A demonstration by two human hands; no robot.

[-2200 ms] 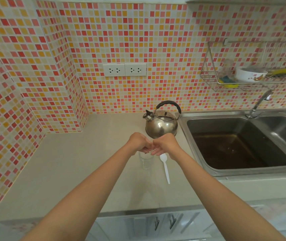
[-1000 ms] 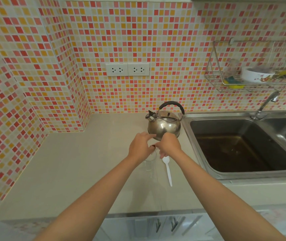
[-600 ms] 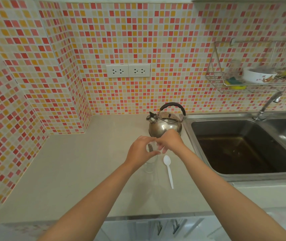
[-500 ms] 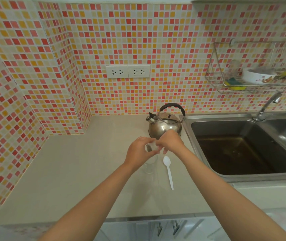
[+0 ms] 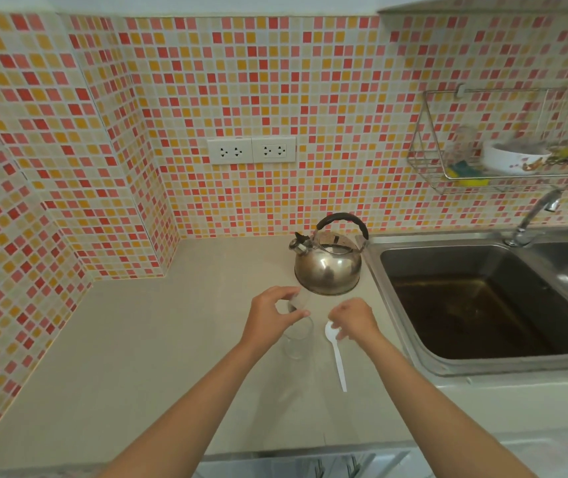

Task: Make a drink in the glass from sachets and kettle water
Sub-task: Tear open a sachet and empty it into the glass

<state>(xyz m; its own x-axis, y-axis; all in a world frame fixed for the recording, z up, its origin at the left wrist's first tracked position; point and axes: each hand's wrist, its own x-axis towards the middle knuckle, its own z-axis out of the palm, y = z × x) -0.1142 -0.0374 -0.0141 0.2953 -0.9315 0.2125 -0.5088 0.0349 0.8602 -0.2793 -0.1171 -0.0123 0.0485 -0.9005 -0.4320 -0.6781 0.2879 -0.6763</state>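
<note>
A clear glass (image 5: pixel 297 340) stands on the beige counter (image 5: pixel 144 339). Directly over its mouth, my left hand (image 5: pixel 270 313) pinches a small pale sachet (image 5: pixel 299 300), which looks blurred. My right hand (image 5: pixel 353 317) has come down to the right of the glass, its fingertips at the bowl of a white plastic spoon (image 5: pixel 337 357) that lies flat on the counter. I cannot tell whether those fingers grip the spoon or just touch it. A steel kettle (image 5: pixel 327 263) with a black handle sits behind the glass, spout to the left.
A steel sink (image 5: pixel 475 305) with dark water fills the right side, with a tap (image 5: pixel 534 215) behind it. A wire rack (image 5: pixel 503 150) on the tiled wall holds a bowl and sponges. Two wall sockets (image 5: pixel 251 150) are above the counter.
Both hands were together on the sachet over the glass. Now my right hand has let go and dropped right to the spoon's bowl, while my left hand keeps the sachet above the glass.
</note>
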